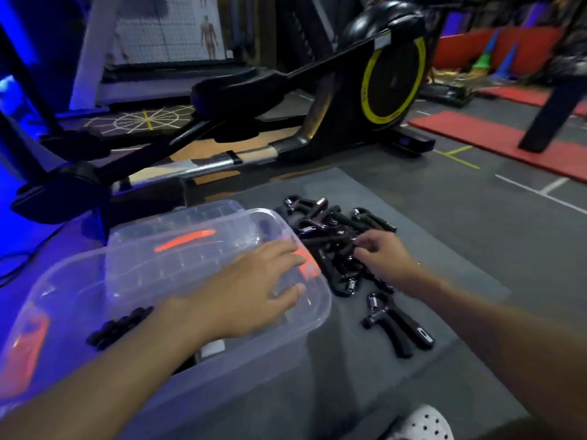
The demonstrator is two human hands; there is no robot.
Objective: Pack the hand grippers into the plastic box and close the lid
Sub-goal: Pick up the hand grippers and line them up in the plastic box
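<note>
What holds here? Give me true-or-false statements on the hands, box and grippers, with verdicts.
1. The left hand rests over the clear plastic box. True.
2. The right hand grips the lid. False: it reaches into the pile of hand grippers.
3. One hand gripper lies apart from the pile. True.
4. The box is closed. False: the lid lies loose across the open box.
</note>
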